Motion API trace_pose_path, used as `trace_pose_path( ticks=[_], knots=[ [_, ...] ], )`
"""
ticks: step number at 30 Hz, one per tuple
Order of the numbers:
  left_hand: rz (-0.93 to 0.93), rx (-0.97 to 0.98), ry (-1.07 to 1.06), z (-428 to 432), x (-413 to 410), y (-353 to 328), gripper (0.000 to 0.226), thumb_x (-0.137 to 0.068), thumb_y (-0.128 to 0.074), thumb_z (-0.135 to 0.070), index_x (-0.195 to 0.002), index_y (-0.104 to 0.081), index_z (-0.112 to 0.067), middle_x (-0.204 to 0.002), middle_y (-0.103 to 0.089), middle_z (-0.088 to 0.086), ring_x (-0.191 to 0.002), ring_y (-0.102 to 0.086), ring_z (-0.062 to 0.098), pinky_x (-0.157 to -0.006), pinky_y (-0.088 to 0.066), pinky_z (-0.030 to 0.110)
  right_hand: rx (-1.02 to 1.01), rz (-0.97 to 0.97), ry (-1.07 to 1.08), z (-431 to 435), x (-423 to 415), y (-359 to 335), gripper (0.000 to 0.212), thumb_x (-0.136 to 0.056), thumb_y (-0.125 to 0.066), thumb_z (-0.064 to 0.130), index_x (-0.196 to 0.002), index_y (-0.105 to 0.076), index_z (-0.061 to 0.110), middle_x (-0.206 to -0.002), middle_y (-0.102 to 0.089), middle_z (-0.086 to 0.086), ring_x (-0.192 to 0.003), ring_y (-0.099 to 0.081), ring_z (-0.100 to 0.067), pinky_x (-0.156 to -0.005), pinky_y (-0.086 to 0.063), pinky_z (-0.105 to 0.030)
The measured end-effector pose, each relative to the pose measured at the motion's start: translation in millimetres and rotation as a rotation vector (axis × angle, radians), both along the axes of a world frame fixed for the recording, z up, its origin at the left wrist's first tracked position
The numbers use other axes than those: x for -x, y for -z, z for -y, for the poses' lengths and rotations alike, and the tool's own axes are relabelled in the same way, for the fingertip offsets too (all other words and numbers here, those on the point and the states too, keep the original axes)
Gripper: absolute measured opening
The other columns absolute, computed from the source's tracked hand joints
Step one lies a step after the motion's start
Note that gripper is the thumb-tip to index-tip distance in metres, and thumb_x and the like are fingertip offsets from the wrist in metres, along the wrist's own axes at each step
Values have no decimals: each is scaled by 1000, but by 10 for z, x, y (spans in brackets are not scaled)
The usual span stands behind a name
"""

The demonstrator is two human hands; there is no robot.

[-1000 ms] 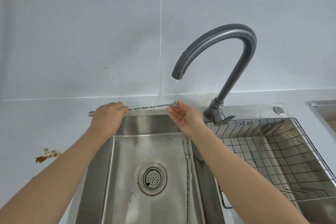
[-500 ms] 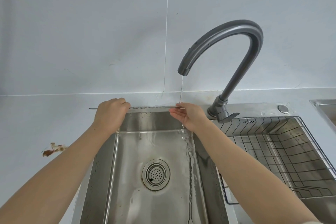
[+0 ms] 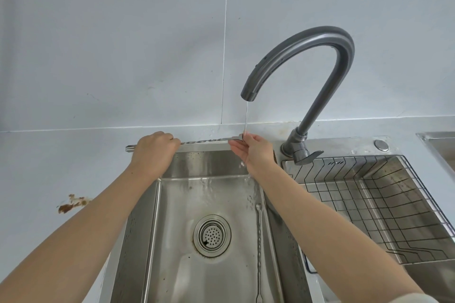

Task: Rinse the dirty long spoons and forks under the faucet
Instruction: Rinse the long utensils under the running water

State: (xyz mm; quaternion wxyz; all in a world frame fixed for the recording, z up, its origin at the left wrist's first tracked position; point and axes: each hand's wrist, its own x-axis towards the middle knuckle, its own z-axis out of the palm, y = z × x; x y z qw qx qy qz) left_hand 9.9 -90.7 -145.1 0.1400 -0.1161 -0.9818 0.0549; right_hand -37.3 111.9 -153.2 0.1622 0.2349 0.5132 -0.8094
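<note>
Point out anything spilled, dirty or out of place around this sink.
A brown smear sits on the white counter left of the sink, looking like spilled food or sauce. Brownish grime rings the drain. One long utensil lies in the basin's right side, apparently awaiting its rinse.

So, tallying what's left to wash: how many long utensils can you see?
2. One long utensil is held level under the faucet stream by both hands; another lies in the sink beside the drain. More may be hidden.
</note>
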Motion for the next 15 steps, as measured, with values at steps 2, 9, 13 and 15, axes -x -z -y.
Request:
trace_pose_path(
  ticks=[2, 9, 13, 15],
  knots=[
    [26, 9, -26, 5, 17, -4, 44, -5, -68, 21, -33, -49, -7, -35, -26, -1, -38, -23, 15, -54, 3, 6, 52, 9, -10, 29, -21, -9, 28, -100, -38, 16, -79, -52, 4, -76, -62, -15, -69, -65, -21, -60, -57, -22],
    [11, -7, -48, -12, 2, -5, 44, -5, -71, 20, -35, -51, -7, -33, -31, -1, -33, -27, 17, -55, 2, 5, 62, -25, -2, 33, -86, -34, 30, -100, -36, 11, -77, -53, 4, -78, -63, -16, -70, -66, -24, -62, -58, -24],
    [-4, -43, -33, -33, -43, 31, 45, -6, -67, 22, -34, -46, -7, -46, -9, -9, -41, -20, 14, -56, 1, 5, 69, -84, 55, 33, -110, -65, 19, -87, -57, -3, -69, -52, 4, -72, -61, -11, -59, -65, -17, -56, -58, -19],
    [0, -46, -38, -32, -62, 35, 45, -7, -68, 22, -33, -46, -7, -45, -14, -7, -41, -20, 14, -55, 0, 4, 82, -72, 72, 48, -121, -71, 20, -87, -59, -1, -69, -52, 5, -72, -61, -10, -62, -64, -18, -58, -58, -19]
  ],
)
